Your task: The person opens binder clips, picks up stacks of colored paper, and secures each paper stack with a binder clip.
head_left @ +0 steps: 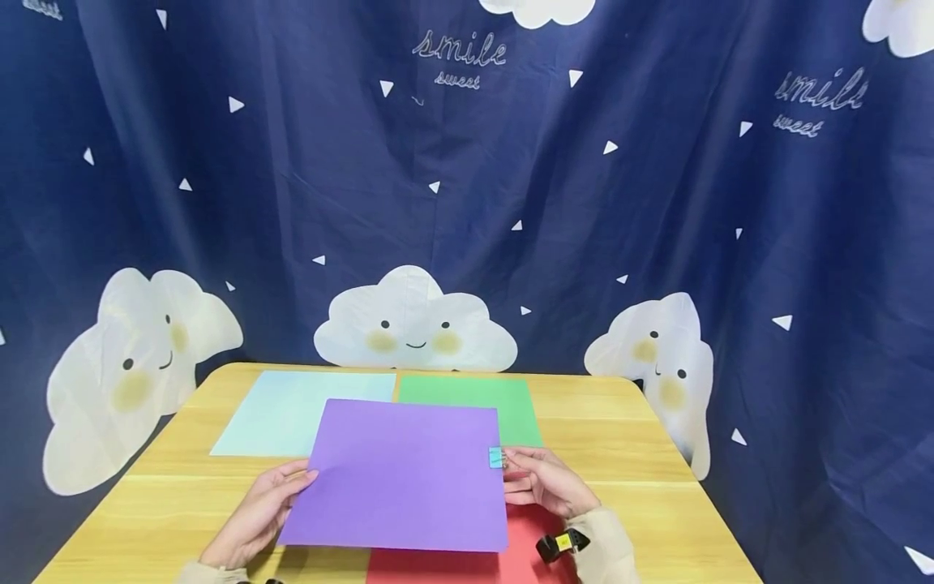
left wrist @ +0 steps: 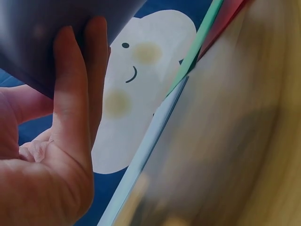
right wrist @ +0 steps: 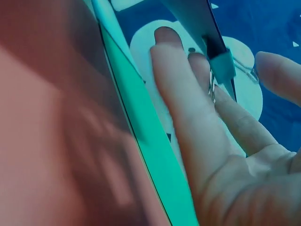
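A stiff purple sheet (head_left: 409, 478) is held up, tilted, above the table. My left hand (head_left: 266, 503) grips its left edge, thumb on top; in the left wrist view the fingers (left wrist: 70, 84) press its underside. A light-blue binder clip (head_left: 495, 458) sits on the sheet's right edge, its wire handles spread apart. My right hand (head_left: 543, 480) is at the clip, thumb and fingers on either side of the handles. In the right wrist view the thumb (right wrist: 282, 77) meets one handle of the clip (right wrist: 223, 66), while the other lies by the fingers.
A pale blue sheet (head_left: 263, 414) and a green sheet (head_left: 467, 391) lie at the back of the wooden table (head_left: 598, 414). Beneath the purple sheet, a red sheet (head_left: 438, 568) lies near the front. A dark blue curtain (head_left: 569, 203) with clouds hangs behind.
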### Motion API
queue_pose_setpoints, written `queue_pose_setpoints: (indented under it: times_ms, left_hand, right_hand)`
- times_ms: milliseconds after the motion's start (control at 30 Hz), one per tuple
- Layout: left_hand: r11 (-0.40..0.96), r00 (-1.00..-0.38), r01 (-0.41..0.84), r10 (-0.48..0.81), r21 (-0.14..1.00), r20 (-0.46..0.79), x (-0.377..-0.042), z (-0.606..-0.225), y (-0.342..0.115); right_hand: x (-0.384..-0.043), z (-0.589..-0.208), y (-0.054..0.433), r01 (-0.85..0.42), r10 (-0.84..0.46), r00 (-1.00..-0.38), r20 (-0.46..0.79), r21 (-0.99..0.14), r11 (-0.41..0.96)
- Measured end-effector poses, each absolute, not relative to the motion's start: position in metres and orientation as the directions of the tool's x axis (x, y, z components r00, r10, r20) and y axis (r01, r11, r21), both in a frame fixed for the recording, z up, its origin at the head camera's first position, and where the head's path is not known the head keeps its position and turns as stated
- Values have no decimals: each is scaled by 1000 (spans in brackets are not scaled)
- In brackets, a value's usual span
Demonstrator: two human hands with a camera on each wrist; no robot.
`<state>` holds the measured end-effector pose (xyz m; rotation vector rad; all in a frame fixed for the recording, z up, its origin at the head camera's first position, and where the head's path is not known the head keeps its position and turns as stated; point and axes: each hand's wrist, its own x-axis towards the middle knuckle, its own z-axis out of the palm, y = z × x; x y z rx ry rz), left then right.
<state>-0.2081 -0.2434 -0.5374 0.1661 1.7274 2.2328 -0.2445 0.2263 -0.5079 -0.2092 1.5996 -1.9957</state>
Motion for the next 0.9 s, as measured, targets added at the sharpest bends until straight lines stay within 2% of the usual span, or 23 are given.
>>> queue_pose_setpoints:
  times_ms: [100,267,667,900]
  left_hand:
    - [-194,-960,-169,254,966,-117,-208,-537,-240]
    - [-187,-967,-161,228,969,-116,-206,-535,-237]
    - [-188,-919,-236,363,953,-156,-203,-526,-234]
    - [-211,-885,-241,448,947,-125,-202,-525,-234]
  right_hand:
    - [-243,-507,224,341,-540,-816,-206,-926,-161]
    - [-238,-507,219,342,-580,-797,-165,-916,-210]
    - [-235,-509,222,294,-619,-783,-63,-914,-278]
    - [-236,-510,224,302,-652,-758,-31,-902,-309]
